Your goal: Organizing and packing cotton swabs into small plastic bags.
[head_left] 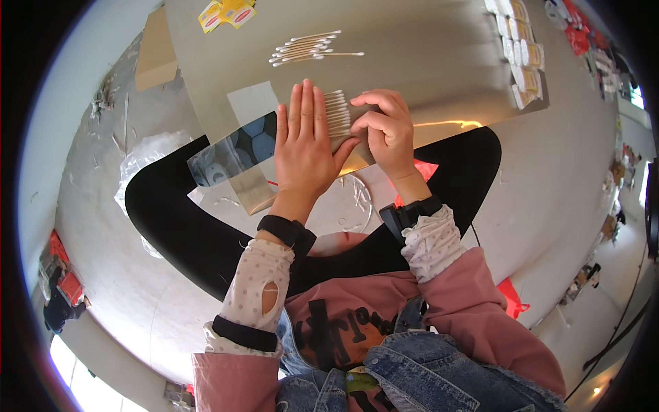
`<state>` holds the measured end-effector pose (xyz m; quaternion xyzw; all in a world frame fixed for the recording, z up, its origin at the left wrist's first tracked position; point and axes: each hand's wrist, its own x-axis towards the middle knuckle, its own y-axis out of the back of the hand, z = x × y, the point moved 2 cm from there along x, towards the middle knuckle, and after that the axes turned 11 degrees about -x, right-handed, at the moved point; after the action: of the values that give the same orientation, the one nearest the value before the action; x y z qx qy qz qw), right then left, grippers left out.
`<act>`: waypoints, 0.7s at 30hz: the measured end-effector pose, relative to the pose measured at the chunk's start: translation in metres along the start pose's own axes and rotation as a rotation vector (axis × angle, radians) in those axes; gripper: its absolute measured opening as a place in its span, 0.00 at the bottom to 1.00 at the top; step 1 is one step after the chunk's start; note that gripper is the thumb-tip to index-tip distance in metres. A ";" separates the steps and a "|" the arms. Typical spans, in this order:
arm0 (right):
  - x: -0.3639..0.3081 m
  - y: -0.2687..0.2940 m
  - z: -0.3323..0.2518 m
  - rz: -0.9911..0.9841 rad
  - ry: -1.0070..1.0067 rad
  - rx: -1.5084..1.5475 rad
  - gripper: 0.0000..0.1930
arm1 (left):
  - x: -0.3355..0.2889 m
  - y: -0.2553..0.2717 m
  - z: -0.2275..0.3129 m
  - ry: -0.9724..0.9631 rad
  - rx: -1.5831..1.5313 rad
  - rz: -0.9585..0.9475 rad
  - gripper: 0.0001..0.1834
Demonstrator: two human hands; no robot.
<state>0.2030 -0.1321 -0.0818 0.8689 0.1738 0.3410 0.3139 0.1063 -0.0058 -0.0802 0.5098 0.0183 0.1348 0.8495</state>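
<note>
A neat row of cotton swabs (338,113) lies side by side near the table's front edge. My left hand (302,134) is pressed flat over the left part of that row, its fingers stretched out and covering whatever is beneath. My right hand (386,130) is at the swabs' right ends, with bent fingers apart from the thumb and nothing visible between them. A clear plastic sleeve (233,152) with a dark pattern sticks out left of my left hand. Behind it sits a white paper piece (248,101). Farther back is a loose pile of cotton swabs (302,48).
Yellow-and-white packets (226,12) lie at the table's far left. Several filled clear packs (519,51) are lined up along the right edge of the table (425,55). A cardboard piece (156,51) is beyond the left edge, with crumpled clear plastic (154,154) on the floor.
</note>
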 end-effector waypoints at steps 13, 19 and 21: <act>-0.001 0.002 0.000 -0.042 -0.051 0.005 0.12 | 0.000 0.000 -0.001 -0.003 0.001 -0.007 0.51; 0.001 0.000 -0.001 -0.018 -0.049 0.014 0.12 | 0.000 0.000 -0.001 -0.004 -0.002 -0.004 0.51; 0.000 0.001 -0.001 0.012 -0.090 0.026 0.11 | 0.000 0.000 -0.001 -0.004 -0.008 -0.005 0.51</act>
<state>0.2026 -0.1325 -0.0805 0.8883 0.1588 0.3011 0.3082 0.1061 -0.0049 -0.0806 0.5067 0.0172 0.1320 0.8518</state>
